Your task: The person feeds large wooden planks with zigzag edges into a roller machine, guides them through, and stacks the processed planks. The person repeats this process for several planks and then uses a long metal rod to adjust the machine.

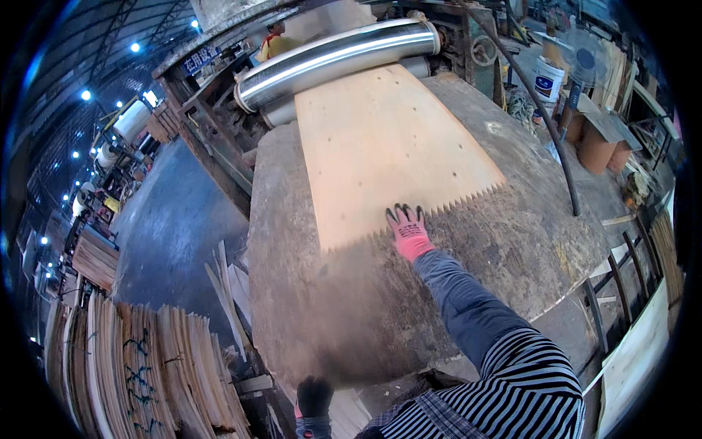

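A pale wood veneer sheet point(391, 143) with small knots and a jagged, saw-toothed near edge lies on the worn table point(439, 293). Its far end meets a shiny metal roller point(340, 62). My right hand point(409, 233), in a pink glove with dark fingertips, rests on the toothed edge with its fingers spread. My left hand point(314, 401), in a dark and pink glove, is low at the near edge of the table, apart from the sheet. Its fingers cannot be made out, nor whether it holds anything. Beside it lies a light strip of wood point(349, 413).
Veneer sheets point(139, 366) stand stacked at the lower left. Thin strips point(228, 293) lean against the table's left side. A dark bent bar point(545, 117) runs along the right of the table. Farther right are a white bucket point(547, 84) and a metal rack point(629, 263).
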Action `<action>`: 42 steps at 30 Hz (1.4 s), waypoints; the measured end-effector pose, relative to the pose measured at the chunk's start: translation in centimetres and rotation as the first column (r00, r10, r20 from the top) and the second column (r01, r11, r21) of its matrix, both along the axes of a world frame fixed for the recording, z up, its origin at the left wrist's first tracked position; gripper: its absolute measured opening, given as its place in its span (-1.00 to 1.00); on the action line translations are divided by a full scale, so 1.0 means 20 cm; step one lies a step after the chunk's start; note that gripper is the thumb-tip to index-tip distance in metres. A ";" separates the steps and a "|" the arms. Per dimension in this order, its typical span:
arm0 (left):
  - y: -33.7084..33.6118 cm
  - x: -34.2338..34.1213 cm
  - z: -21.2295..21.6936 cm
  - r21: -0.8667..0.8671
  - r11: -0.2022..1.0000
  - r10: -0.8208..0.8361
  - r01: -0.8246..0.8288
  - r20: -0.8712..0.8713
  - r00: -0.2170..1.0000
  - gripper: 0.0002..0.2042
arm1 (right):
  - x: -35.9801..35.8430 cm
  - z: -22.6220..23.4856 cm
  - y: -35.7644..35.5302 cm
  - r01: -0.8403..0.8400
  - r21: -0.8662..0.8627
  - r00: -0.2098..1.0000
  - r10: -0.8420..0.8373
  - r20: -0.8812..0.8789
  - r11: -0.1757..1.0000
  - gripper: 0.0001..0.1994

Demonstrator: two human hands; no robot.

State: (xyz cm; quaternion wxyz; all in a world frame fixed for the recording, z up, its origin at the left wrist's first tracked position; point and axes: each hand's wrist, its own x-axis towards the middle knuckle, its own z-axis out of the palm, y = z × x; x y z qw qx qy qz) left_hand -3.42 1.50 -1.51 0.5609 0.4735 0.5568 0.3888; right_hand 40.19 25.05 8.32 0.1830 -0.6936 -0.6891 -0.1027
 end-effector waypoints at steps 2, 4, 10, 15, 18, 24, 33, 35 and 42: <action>-0.08 -0.02 -0.02 0.031 0.999 -0.037 0.038 -0.031 0.999 -0.59 | -0.15 0.18 -0.20 -0.111 -0.054 0.980 0.101 -0.169 0.992 -0.45; -0.13 -0.02 -0.07 0.058 0.996 -0.072 0.070 0.034 0.997 -0.60 | -0.22 0.17 -0.51 -0.220 0.089 0.958 0.232 -0.168 0.971 -0.43; -0.20 0.38 0.02 0.126 0.921 -0.388 0.369 0.207 0.898 -0.63 | -0.07 0.12 -1.63 -0.079 -0.070 0.969 0.060 -0.239 0.994 -0.44; -0.27 0.81 0.13 0.064 0.799 -0.278 0.598 0.921 0.274 -0.65 | 0.11 -0.08 -2.39 0.161 -0.171 0.889 -0.219 -0.403 0.972 -0.51; -0.37 1.08 0.41 -0.254 0.852 -0.236 0.457 0.593 0.770 -0.64 | 0.22 -0.10 -2.61 0.414 -0.250 0.751 -0.484 -0.449 0.875 -0.54; -0.47 1.74 0.58 -0.337 0.807 -0.298 0.484 0.474 0.828 -0.59 | 0.79 -0.30 -2.81 0.712 -0.172 0.482 -0.653 -0.584 0.681 -0.49; -0.38 3.24 0.42 0.182 0.824 -0.507 0.537 -0.185 0.842 -0.48 | 2.07 0.05 -2.67 0.683 -0.140 0.474 -0.581 -0.661 0.717 -0.52; -0.33 3.54 0.43 0.330 0.775 -0.269 0.539 -0.599 0.754 -0.41 | 2.29 0.16 -2.56 0.608 -0.070 0.570 -0.496 -0.656 0.791 -0.52; -0.04 4.22 0.42 0.250 0.869 0.030 0.427 -0.888 0.458 -0.25 | 2.83 0.27 -2.13 0.272 0.047 0.783 -0.193 -0.591 0.961 -0.47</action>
